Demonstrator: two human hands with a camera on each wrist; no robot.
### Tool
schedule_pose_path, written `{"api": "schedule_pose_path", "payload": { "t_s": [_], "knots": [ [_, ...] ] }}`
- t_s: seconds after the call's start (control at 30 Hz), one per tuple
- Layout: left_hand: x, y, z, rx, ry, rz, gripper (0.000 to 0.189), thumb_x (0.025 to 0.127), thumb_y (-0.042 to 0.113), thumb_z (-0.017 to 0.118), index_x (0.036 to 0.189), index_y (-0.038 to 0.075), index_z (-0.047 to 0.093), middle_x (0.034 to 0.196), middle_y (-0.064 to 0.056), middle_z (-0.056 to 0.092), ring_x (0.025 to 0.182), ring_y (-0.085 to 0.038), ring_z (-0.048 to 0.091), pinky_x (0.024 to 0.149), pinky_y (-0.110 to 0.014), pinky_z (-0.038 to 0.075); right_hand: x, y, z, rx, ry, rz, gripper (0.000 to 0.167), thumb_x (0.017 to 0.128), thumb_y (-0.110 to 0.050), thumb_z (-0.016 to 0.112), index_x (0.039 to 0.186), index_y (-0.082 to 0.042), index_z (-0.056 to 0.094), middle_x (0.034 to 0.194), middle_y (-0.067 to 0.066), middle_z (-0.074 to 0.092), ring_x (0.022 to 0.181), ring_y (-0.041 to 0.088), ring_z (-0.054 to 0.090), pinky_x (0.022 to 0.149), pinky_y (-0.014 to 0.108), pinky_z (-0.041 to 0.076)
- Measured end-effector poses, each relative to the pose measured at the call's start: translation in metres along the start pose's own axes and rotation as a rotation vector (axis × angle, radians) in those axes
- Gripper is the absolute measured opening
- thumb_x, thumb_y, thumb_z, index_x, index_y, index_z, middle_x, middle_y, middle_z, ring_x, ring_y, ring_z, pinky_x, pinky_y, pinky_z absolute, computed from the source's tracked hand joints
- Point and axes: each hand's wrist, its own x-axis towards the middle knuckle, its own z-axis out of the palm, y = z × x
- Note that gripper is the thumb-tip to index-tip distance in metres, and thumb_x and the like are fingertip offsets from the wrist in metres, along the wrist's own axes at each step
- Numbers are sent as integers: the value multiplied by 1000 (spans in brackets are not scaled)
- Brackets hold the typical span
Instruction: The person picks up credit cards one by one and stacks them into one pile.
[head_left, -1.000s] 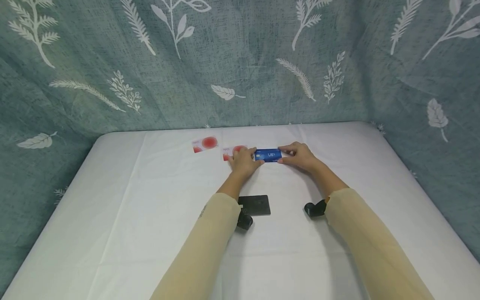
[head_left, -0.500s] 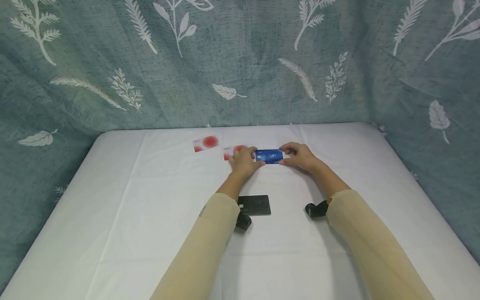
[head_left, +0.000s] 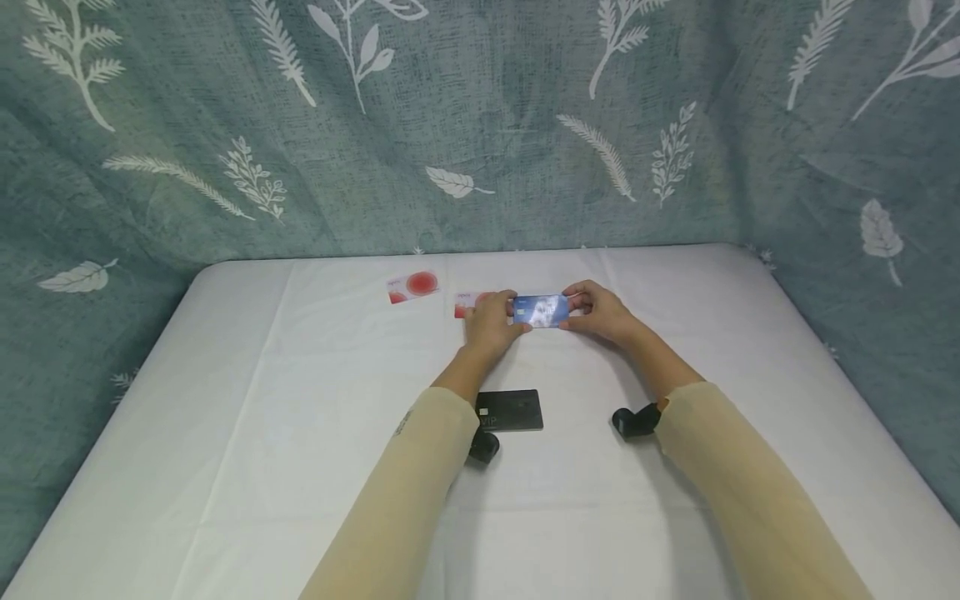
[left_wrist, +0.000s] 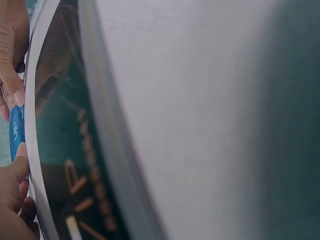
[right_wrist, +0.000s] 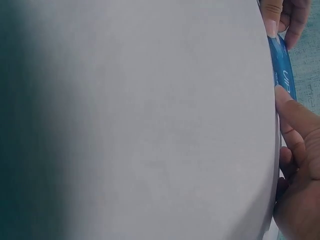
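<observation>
Between both hands is a blue card [head_left: 542, 312] with a pale chip, its printed front now washed by white glare. My left hand [head_left: 489, 323] pinches its left end, thumb at the lower corner. At the opposite end my right hand [head_left: 600, 311] grips it between thumb and fingers. "VIP" lettering shows on the blue card [right_wrist: 284, 70] in the right wrist view. Just behind the left hand, a white-and-red card [head_left: 465, 303] lies partly hidden. Another white-and-red card [head_left: 413, 287] rests flat farther left.
A black card [head_left: 517, 410] lies nearer the person, its left end covered by the left sleeve [head_left: 442, 433]. Black wrist devices [head_left: 634, 420] protrude beneath both cuffs. A white cloth [head_left: 300, 417] covers the table, and a green leaf-patterned curtain [head_left: 525, 167] hangs behind and beside it.
The blue card has tilted, so glare now covers its lettering. Both hands keep their hold, shifting slightly. The partly hidden white-and-red card sits a little farther right.
</observation>
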Motion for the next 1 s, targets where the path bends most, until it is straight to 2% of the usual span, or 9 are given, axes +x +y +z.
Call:
{"api": "schedule_pose_path", "payload": {
  "t_s": [0.07,0.23,0.37,0.53,0.67,0.9,1.0],
  "knots": [
    [1,1,1,7,-1,5,58,80,31,75,132,15,54,101,1,64,96,-15,56,88,-37,32,-2,0,0,3,3,-13,59,76,-20,80,123,-2,50,105,11,61,93,20,51,82,30,39],
    [1,2,1,11,1,-4,59,79,32,76,131,14,54,100,1,66,94,-15,57,86,-37,33,1,2,1,-35,-8,19,63,75,-16,80,129,-4,49,113,15,58,104,25,50,92,36,36],
    [0,2,-2,-21,-2,-15,61,78,32,78,131,14,55,99,1,67,97,-16,58,94,-41,31,2,1,3,-76,-19,41,66,76,-16,80,133,-6,48,118,16,54,108,26,48,97,38,34],
    [-2,0,-7,-70,-21,-22,67,73,34,81,132,15,55,102,0,67,107,-17,56,106,-48,22,3,-1,3,-74,-29,45,69,75,-14,80,135,-6,47,118,16,53,106,27,47,97,41,34],
    [0,0,-8,-67,-36,-19,72,71,37,82,133,16,54,108,-1,66,113,-19,55,106,-46,24,4,-2,2,-101,-34,37,70,75,-15,80,135,-5,47,116,15,53,104,26,46,94,39,35],
    [-1,-3,-13,-46,-76,9,74,71,38,82,134,15,53,129,-5,57,124,-21,48,107,-47,24,5,-5,1,-78,-85,26,71,74,-6,78,136,1,44,109,16,52,88,23,41,75,30,35],
    [-1,-4,-17,-55,-94,25,72,71,38,82,133,14,54,132,-5,56,126,-21,46,109,-46,24,5,-5,1,-91,-96,5,71,74,-7,79,135,2,45,105,14,52,82,20,40,70,27,35]
  ]
}}
